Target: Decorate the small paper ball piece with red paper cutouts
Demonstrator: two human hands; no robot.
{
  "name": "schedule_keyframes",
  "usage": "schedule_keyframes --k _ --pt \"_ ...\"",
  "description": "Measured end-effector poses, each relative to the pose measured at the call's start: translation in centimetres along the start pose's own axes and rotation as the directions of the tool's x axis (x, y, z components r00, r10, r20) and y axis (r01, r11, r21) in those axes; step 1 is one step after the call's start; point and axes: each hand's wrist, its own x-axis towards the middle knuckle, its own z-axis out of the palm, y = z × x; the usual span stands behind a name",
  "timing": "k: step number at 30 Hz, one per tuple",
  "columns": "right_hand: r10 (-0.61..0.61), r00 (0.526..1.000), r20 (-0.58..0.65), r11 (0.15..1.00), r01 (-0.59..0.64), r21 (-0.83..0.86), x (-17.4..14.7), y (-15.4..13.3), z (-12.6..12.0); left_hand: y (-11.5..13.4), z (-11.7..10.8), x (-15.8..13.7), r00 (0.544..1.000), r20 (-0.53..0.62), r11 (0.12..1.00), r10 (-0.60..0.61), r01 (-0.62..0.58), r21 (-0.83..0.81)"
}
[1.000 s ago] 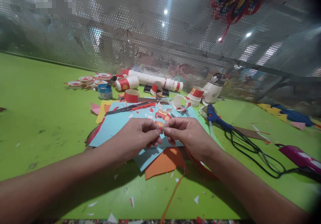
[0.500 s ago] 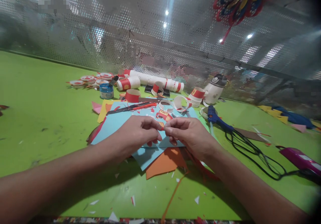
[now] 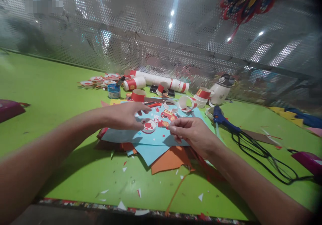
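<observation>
My left hand is open, thumb and fingers apart, above the light blue paper. Its thumb tip is at the left edge of a round white disc with red patches; whether they touch I cannot tell. Beyond its fingers lie the orange-handled scissors, partly covered by the hand. My right hand is closed in a pinch at the right end of a small red paper piece with a gold pattern. Just behind lies another red and gold paper piece.
White paper-cup rings, a blue paint jar, a long tube of stacked cups and a white jug stand farther back. A blue glue gun with black cord lies right. Orange paper and scraps lie in front.
My left hand has parted from my right, moved left and opened. The red-patched disc now shows beside it. My right hand keeps its pinch. The view has shifted slightly left.
</observation>
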Motion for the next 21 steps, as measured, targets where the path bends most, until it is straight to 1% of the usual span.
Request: schedule_keyframes --k 3,5,9,12,15,17,19,21 --pt "0.011 1.0 -0.002 1.0 -0.011 -0.018 0.1 0.1 0.0 -0.4 0.8 0.2 0.995 0.096 0.997 -0.011 0.003 0.08" --pt "0.01 1.0 -0.005 0.999 -0.01 -0.031 0.1 0.1 0.1 -0.7 1.3 0.4 0.991 0.13 0.993 -0.011 -0.004 0.118" --pt "0.014 1.0 0.018 0.998 -0.013 -0.054 0.1 0.2 0.1 -1.5 1.9 1.1 0.99 0.139 0.992 0.023 -0.041 0.124" --pt "0.022 0.999 0.027 0.997 -0.02 -0.075 0.1 0.2 0.1 -1.9 2.3 1.5 0.992 0.088 0.991 0.085 -0.094 0.092" --pt "0.011 1.0 0.017 0.997 -0.009 -0.074 0.3 0.3 0.0 -1.7 2.9 1.6 0.994 0.028 0.992 0.109 -0.111 0.056" --pt "0.005 1.0 0.015 0.997 -0.003 -0.071 0.4 0.3 0.0 -1.3 3.2 1.5 0.993 -0.025 0.993 0.116 -0.115 0.01" --pt "0.0 1.0 0.008 0.996 0.0 -0.086 0.5 0.3 -0.1 -0.7 3.5 1.2 0.987 -0.101 0.991 0.122 -0.127 -0.044" --pt "-0.008 1.0 -0.014 0.994 0.007 -0.112 0.4 0.2 -0.1 0.0 3.8 0.9 0.975 -0.163 0.984 0.152 -0.165 -0.069"
